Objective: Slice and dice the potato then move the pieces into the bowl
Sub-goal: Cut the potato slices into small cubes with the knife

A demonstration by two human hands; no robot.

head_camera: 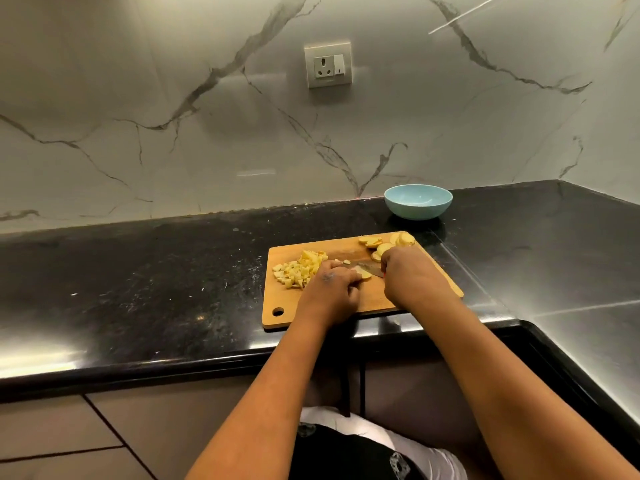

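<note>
A wooden cutting board [377,303] lies on the black counter. A heap of diced potato [300,270] sits on its left part. Several round potato slices [384,245] lie at its far right corner. My left hand [334,289] holds a potato slice [362,273] down on the board with curled fingers. My right hand [414,275] grips a knife handle, and the knife's blade [370,268] points left onto that slice. The handle is hidden inside the hand. A light blue bowl [418,201] stands empty beyond the board, near the wall.
The black stone counter [156,278] stretches left and wraps round to the right in an L. A marble wall with a socket [328,65] rises behind. The board's near edge lies close to the counter's front edge.
</note>
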